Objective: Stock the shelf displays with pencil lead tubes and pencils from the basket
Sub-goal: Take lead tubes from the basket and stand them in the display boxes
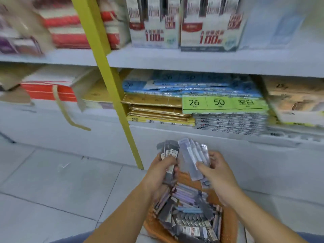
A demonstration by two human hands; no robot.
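An orange basket [231,223] sits nearest, full of packets [189,213]. Just above it the left hand [163,172] grips a dark bundle [169,151], and the right hand [217,174] pinches clear sleeves [194,155], possibly holding pencils, though blur hides the detail. Beyond stand a yellow post [112,81] and a shelf [192,60] carrying boxes [208,23].

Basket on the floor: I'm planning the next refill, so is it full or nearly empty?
Well filled: packets heap across the basket, hiding its bottom; left hand and right hand hold more.
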